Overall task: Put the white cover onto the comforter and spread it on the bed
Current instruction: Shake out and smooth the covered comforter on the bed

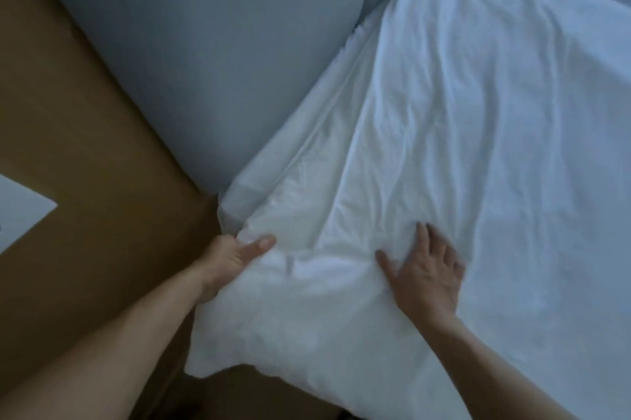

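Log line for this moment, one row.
left hand: grips comforter corner | right hand: flat on comforter | comforter: lies across bed, wrinkled

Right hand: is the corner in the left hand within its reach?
Likely yes: right hand lies open on the white cover, holding nothing; only wrinkled fabric separates it from the left hand.

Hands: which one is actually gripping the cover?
The left hand: its thumb pinches a corner of the white cover. The right hand only lies flat on top, fingers spread.
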### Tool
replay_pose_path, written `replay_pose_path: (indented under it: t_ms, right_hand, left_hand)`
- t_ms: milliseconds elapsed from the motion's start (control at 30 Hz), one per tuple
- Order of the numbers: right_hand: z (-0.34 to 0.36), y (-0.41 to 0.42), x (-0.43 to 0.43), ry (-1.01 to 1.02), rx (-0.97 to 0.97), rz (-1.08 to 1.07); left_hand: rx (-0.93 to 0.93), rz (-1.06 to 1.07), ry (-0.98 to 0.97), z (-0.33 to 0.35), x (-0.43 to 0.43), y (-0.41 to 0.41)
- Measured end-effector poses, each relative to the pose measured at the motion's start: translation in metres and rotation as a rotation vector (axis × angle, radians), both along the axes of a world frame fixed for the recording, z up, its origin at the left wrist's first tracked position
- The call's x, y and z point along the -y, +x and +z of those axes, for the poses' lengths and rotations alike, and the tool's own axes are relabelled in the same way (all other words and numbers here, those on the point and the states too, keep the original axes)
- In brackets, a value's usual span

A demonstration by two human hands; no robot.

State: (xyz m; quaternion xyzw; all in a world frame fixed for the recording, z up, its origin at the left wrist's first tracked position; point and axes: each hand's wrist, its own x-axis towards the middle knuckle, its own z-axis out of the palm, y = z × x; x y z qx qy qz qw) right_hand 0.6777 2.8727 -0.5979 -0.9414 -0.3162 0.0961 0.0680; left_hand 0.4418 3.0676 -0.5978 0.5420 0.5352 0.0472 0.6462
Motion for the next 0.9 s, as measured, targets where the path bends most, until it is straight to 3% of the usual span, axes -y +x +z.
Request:
replay_pose_path:
  t_ms: [167, 300, 533, 633, 733, 900]
  right_hand:
    - [0.012, -0.002, 0.002, -0.083, -0.169, -0.243]
    - [0.011, -0.005, -0.001, -0.131, -0.273, -0.238]
    - [0.028, 0.003, 0.018, 0.051, -0.128, -0.388]
    - [0.035, 0.019, 0.033, -0.067, -0.157, -0.53]
    - [0.032, 0.025, 0.041, -0.211, -0.249, -0.479]
    - [0.021, 0.024, 0.045, -0.101, -0.23, -0.371]
  left_hand:
    - [0.024, -0.037, -0.076, -0.002, -0.008, -0.006]
    - [-0.075, -0.068, 0.08, -0.012, -0.006, -0.006]
    - [-0.109, -0.095, 0.253, -0.012, -0.007, -0.009]
    - [-0.149, -0.08, 0.326, -0.012, -0.004, -0.005]
    - [-0.173, -0.083, 0.387, -0.013, 0.0, -0.002]
    - [-0.262, -0.079, 0.465, -0.011, 0.008, 0.004]
